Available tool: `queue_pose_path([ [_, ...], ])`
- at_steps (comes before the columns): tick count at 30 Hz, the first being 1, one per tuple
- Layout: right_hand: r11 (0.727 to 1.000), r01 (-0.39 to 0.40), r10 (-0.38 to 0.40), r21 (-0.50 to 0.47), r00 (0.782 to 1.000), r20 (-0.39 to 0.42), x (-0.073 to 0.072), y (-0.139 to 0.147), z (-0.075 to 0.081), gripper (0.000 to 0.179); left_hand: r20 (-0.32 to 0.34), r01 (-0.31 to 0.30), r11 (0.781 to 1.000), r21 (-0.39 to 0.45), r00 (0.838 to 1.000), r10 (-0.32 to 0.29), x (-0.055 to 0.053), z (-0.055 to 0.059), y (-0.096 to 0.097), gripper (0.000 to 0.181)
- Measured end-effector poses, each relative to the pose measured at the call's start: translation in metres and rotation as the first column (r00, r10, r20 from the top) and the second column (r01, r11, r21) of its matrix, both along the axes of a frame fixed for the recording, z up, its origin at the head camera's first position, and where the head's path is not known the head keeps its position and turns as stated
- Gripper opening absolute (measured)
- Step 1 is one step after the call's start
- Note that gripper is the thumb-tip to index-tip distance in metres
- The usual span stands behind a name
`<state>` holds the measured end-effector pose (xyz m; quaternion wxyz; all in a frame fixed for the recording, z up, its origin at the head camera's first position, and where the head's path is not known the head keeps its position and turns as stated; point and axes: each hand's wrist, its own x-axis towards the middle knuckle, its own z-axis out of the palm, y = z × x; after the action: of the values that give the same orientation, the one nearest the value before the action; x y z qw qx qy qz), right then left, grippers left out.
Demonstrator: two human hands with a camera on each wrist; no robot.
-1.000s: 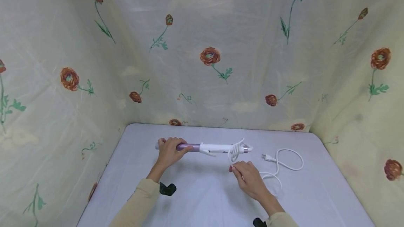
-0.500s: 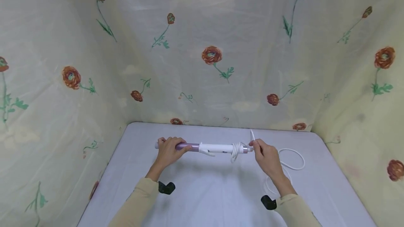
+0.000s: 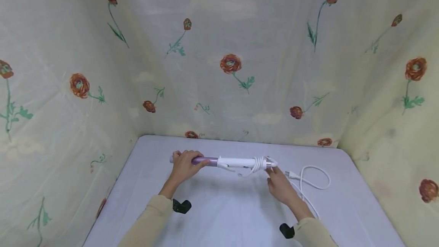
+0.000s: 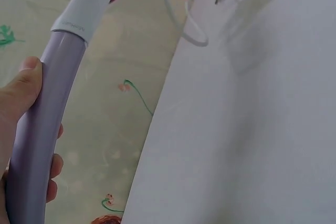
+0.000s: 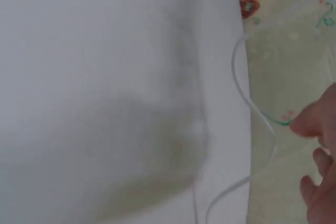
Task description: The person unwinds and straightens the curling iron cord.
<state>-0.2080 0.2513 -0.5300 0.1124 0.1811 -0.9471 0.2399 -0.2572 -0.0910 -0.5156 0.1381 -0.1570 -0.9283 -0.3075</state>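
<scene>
A curling iron [image 3: 236, 162] with a purple barrel [image 4: 50, 93] and a white handle is held level above the table. My left hand [image 3: 185, 165] grips the barrel, thumb along the near side and fingertips showing round the far side in the left wrist view. White power cord [image 3: 258, 164] is wound in several turns round the handle near its right end, and a loose loop hangs below the turns. At that end, my right hand [image 3: 280, 186] holds the cord with bent fingers; its fingertips are partly hidden under the iron. The right wrist view shows its thumb and fingers blurred [image 5: 315, 156].
The free cord with its plug [image 3: 291, 175] lies in a loop on the white-covered table [image 3: 219, 216], right of the right hand. Floral cloth [image 3: 205, 87] hangs behind the table and on both sides. Each wrist carries a black camera mount [image 3: 181, 206].
My right hand has circled from below the handle, up past its right end, and down under that end. Cord slack has swung round the handle. The left hand keeps its grip.
</scene>
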Motion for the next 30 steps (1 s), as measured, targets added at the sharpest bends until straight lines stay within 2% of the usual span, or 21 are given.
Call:
queue_pose_path([
  [2, 0.996, -0.070, 0.071, -0.050, 0.997, 0.014, 0.009, -0.015, -0.009, 0.050, 0.004, -0.004, 1.000, 0.004, 1.000, 0.004, 0.002, -0.002, 0.001, 0.038],
  [4, 0.980, -0.125, 0.137, -0.157, 0.988, 0.069, 0.016, -0.029, -0.014, 0.050, 0.001, -0.009, 1.000, -0.003, 1.000, 0.009, 0.003, -0.003, 0.001, 0.038],
  [6, 0.949, -0.156, 0.192, -0.274, 0.976, 0.106, 0.021, -0.041, -0.016, 0.049, -0.004, -0.011, 1.000, -0.010, 1.000, 0.011, 0.003, -0.004, 0.002, 0.038],
  [9, 0.897, -0.174, 0.241, -0.406, 0.963, 0.120, 0.024, -0.055, -0.016, 0.041, -0.006, -0.013, 1.000, -0.021, 1.000, 0.013, 0.002, -0.003, 0.002, 0.039],
  [12, 0.860, -0.156, 0.245, -0.486, 0.962, 0.124, 0.024, -0.062, -0.012, 0.030, -0.005, -0.028, 0.999, -0.018, 1.000, 0.028, 0.001, -0.001, 0.002, 0.039],
  [16, 0.802, -0.072, 0.202, -0.593, 0.967, 0.156, 0.025, -0.067, -0.011, 0.029, 0.001, -0.054, 0.998, -0.015, 0.999, 0.054, 0.000, 0.001, 0.001, 0.039],
  [18, 0.772, -0.038, 0.172, -0.635, 0.974, 0.150, 0.026, -0.069, -0.012, 0.029, 0.009, -0.060, 0.998, -0.013, 0.998, 0.060, 0.000, 0.002, 0.001, 0.040],
  [20, 0.753, -0.031, 0.148, -0.657, 0.981, 0.123, 0.028, -0.071, -0.014, 0.026, 0.013, -0.062, 0.998, -0.008, 0.998, 0.062, 0.000, 0.003, 0.001, 0.040],
  [22, 0.758, -0.038, 0.123, -0.652, 0.989, 0.086, 0.029, -0.072, -0.015, 0.024, 0.009, -0.063, 0.998, -0.005, 0.998, 0.063, 0.000, 0.002, 0.002, 0.039],
  [24, 0.774, -0.042, 0.099, -0.631, 0.994, 0.055, 0.030, -0.074, -0.015, 0.021, -0.002, -0.058, 0.998, 0.000, 0.998, 0.058, 0.000, 0.002, 0.003, 0.039],
  [26, 0.802, -0.039, 0.070, -0.596, 0.997, 0.028, 0.031, -0.075, -0.013, 0.019, -0.013, -0.055, 0.999, 0.001, 0.998, 0.055, 0.000, 0.002, 0.004, 0.038],
  [30, 0.874, -0.041, 0.029, -0.484, 0.999, -0.033, 0.032, -0.074, -0.008, 0.016, -0.038, -0.048, 0.999, -0.005, 0.998, 0.048, 0.000, 0.003, 0.007, 0.038],
])
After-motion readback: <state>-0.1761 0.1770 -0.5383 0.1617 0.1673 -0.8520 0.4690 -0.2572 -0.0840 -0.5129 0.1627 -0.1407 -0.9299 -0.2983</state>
